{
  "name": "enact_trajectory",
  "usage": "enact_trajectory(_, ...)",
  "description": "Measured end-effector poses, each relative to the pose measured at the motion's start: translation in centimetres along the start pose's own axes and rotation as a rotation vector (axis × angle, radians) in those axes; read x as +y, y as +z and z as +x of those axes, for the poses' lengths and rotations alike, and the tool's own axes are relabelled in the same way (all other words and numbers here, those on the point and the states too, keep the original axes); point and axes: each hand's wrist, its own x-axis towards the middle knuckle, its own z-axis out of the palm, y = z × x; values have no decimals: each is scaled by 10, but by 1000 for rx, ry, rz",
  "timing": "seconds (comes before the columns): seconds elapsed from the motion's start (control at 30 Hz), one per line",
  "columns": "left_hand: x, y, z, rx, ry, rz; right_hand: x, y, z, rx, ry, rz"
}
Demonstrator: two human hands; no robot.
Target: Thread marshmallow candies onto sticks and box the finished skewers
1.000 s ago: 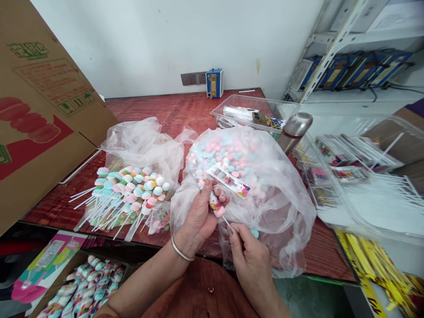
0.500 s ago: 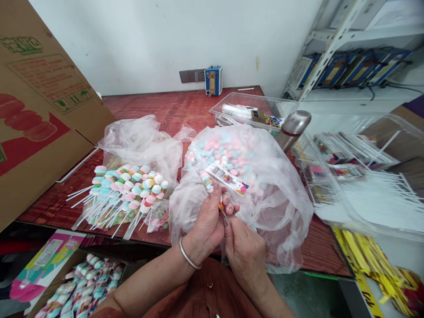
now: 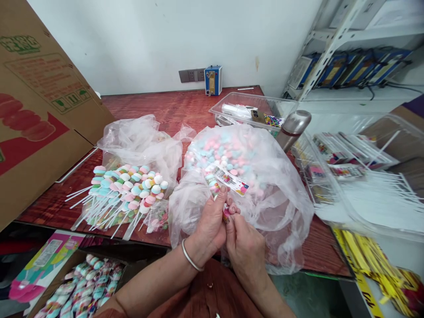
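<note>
My left hand (image 3: pixel 209 223) is closed around a marshmallow skewer (image 3: pixel 212 181) in a clear printed wrapper, whose upper end sticks out past the thumb. Close beside it, my right hand (image 3: pixel 247 245) pinches the lower end of the same wrapper; the fingertips hide the stick. Behind the hands, a flat printed wrapper (image 3: pixel 233 182) lies on a big clear plastic bag (image 3: pixel 281 198) of loose pink, blue and white marshmallows (image 3: pixel 220 148). To the left, several unwrapped marshmallow skewers (image 3: pixel 129 187) are piled on another bag, white sticks pointing toward me.
A cardboard box (image 3: pixel 49 101) stands at the left. Below the table edge, a box holds wrapped marshmallow skewers (image 3: pixel 88 282). A steel flask (image 3: pixel 293 128) stands by a clear tray (image 3: pixel 228 99). At right, another clear bin holds white sticks (image 3: pixel 374 198) and printed wrappers (image 3: pixel 347 148).
Both hands have shifted slightly right, and the wrapped skewer's upper end has tipped down and right. My right fingers have moved up closer to my left hand along the wrapper.
</note>
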Motion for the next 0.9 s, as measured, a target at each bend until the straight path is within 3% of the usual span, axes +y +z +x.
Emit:
enact_trajectory(0.17,0,-4,-1,-39,81,26,3,-5,-5,-183,164,219)
enact_trajectory(0.37,-17,-7,-10,-15,8,136,0,2,-4,-111,318,362)
enact_trajectory(0.57,-28,-13,-14,-61,-11,215,1,5,2,-76,634,862)
enact_trajectory(0.7,-26,-16,-21,-192,-18,237,7,4,4,-5,870,1240)
enact_trajectory(0.77,-21,-19,-22,-245,-72,272,9,-2,5,-81,976,1423)
enact_trajectory(0.83,-16,-22,-20,-254,-116,332,10,-9,6,-245,1033,1555)
enact_trajectory(0.9,-14,-23,-18,-213,-86,380,9,-15,5,-357,1025,1543)
